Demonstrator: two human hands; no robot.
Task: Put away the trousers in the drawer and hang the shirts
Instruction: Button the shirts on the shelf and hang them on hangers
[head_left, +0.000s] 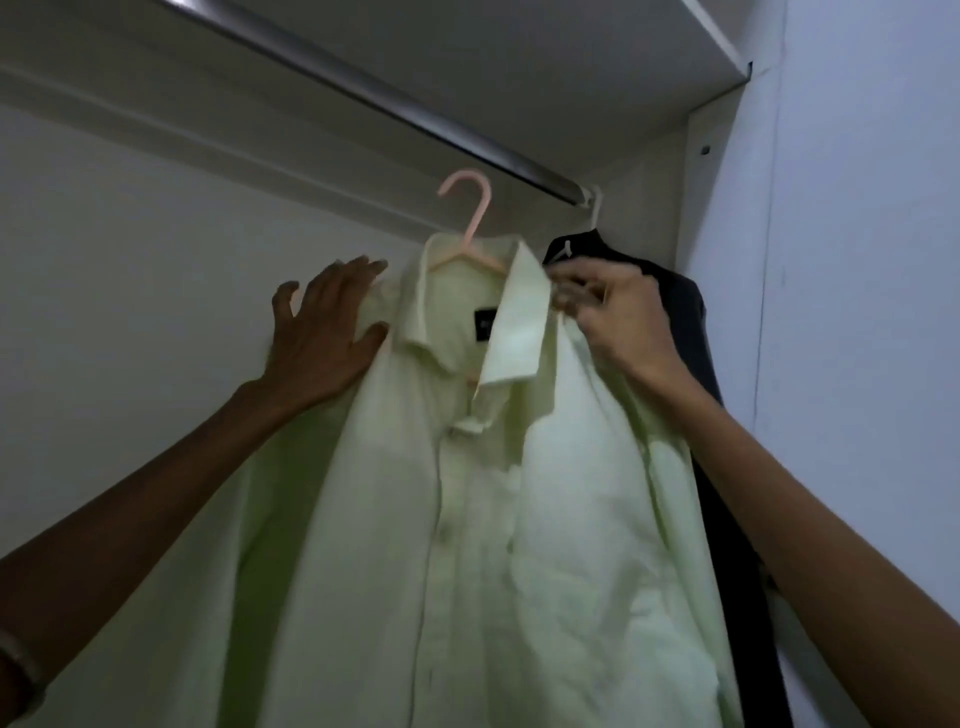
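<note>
Head view: shirt (467, 519) below closet rail (363, 88)

White wardrobe interior recorded, dimly lit. A metal rail (363, 88) is mounted under a white top shelf (719, 36). A plain back wall (104, 234) is seen left; a side panel (700, 218) with a small fitting (705, 150) is noted right.

Pale green shirt (467, 519), pink hanger (470, 223)
</note>
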